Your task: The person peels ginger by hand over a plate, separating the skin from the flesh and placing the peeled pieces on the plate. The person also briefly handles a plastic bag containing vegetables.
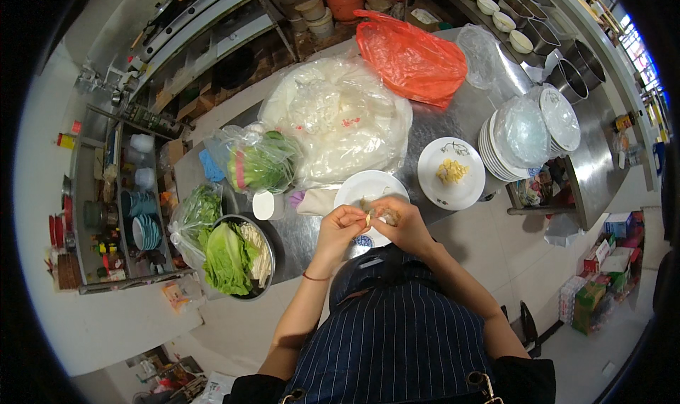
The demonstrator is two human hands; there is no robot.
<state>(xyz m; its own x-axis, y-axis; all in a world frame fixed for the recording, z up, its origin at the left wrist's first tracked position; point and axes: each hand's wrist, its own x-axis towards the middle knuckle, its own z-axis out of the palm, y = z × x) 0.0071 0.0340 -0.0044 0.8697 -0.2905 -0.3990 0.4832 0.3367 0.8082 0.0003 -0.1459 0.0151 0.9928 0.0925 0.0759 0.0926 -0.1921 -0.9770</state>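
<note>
Both hands meet above a white plate (350, 190) at the front of the steel table. My left hand (342, 231) pinches a small pale yellow clove (367, 219), which looks like garlic. Fingertips of my right hand (401, 226) are close to that clove, and the same hand has brownish, papery pieces (391, 216) in its curled fingers. Bits of similar skin lie on the plate, partly hidden by the hands. To the right, a second white plate (433, 188) bears a small pile of peeled cloves (451, 171).
Behind the plates are a large clear bag of white contents (340, 117) and a red plastic bag (411, 58). Stacked plates (491, 149) stand at the right. On the left are bagged green vegetables (260, 162), a white container (267, 205) and a metal bowl (272, 260) with lettuce and enoki mushrooms.
</note>
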